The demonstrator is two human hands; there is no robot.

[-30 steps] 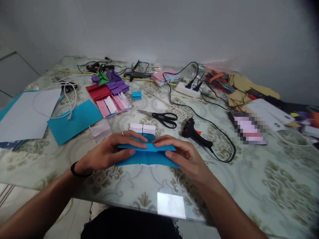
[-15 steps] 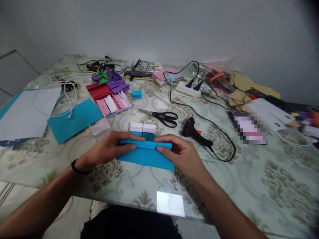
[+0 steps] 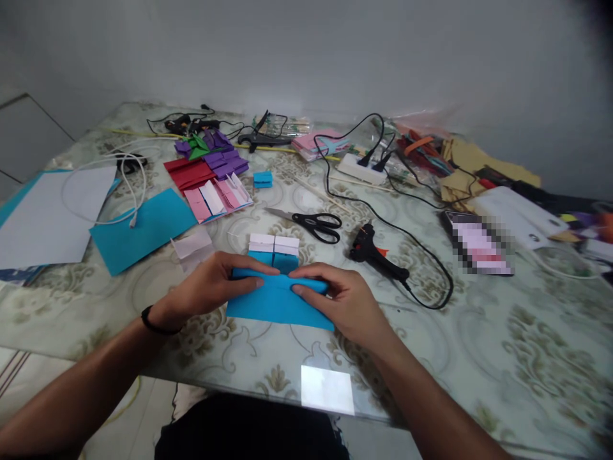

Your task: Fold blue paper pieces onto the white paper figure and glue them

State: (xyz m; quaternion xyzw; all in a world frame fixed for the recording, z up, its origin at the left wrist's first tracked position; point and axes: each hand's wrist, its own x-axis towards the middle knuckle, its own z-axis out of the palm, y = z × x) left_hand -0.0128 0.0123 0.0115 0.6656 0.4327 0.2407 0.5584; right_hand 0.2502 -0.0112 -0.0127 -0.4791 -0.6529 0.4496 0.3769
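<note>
A sheet of blue paper [image 3: 278,305] lies before me, its far edge folded over toward me. My left hand [image 3: 228,278] pinches the fold from the left, thumb on the near side and fingers along the far side. From the right, my right hand [image 3: 338,291] grips the same fold in the same way, and the two forefingers almost meet in the middle. Just beyond the fold sits a folded white-and-blue paper piece [image 3: 274,246] with a dark line down its centre. Black-handled scissors [image 3: 316,225] and a black glue gun [image 3: 378,253] lie farther off to the right.
Folded pink, red and purple papers [image 3: 218,198] are at the back left, near another blue sheet [image 3: 143,230] and white sheets [image 3: 52,217] under a white cable. A power strip [image 3: 363,170] with black cords stands at the back. A phone [image 3: 476,243] lies on the right.
My right hand has slid left along the fold, nearer my left hand. The folded strip looks flatter and the sheet's near part has shifted slightly.
</note>
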